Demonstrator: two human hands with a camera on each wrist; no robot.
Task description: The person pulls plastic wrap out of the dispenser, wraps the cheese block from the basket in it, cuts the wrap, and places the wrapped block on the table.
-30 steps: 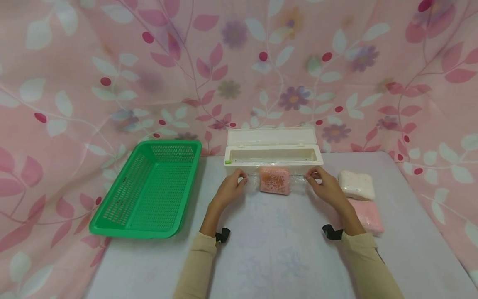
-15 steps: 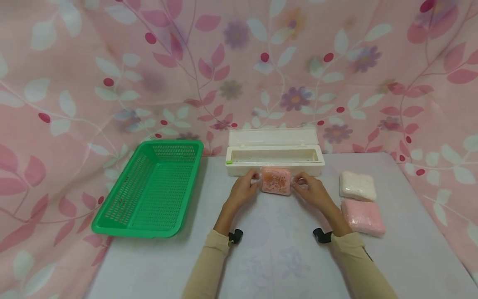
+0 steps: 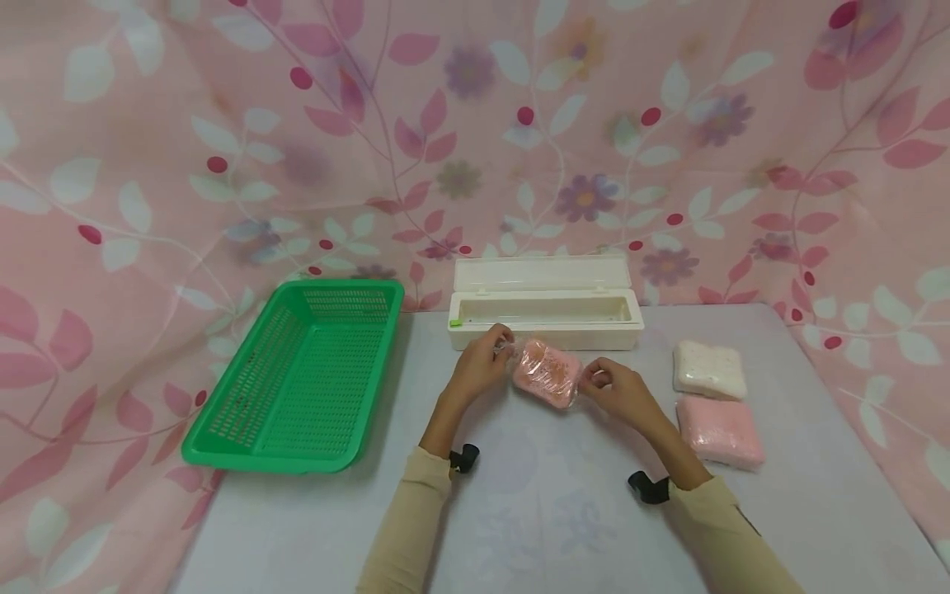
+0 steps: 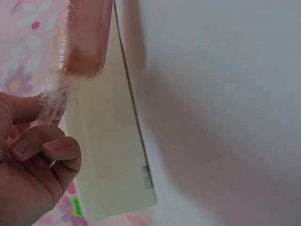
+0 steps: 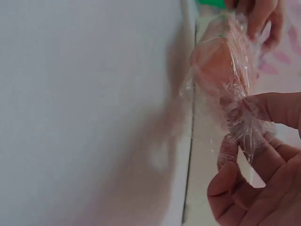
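In the head view a pink, rounded rectangular pack [image 3: 547, 374] in clear cling film [image 5: 242, 117] hangs tilted between both hands, shiny with glare. The left hand [image 3: 478, 363] pinches the gathered film at the pack's left end; the left wrist view shows the bunched plastic between thumb and fingers. At the other end the right hand [image 3: 616, 392] pinches a crumpled twist of film between thumb and fingertips. Through the wrap a brownish patch shows on the pack. Just behind it stands a long white box [image 3: 545, 339] with its lid raised.
A green slatted plastic basket [image 3: 374, 388] stands on the left of the cloth-covered table [image 3: 549, 511]. On the right lie a white wrapped pack [image 3: 708, 369] and a pink wrapped pack [image 3: 720, 431]. A floral curtain [image 3: 460, 124] hangs behind.
Both hands have drawn inward from the wide-spread film to the pack's ends, gathering the plastic. The pack has since turned and tilted, its right end lower and nearer the person.
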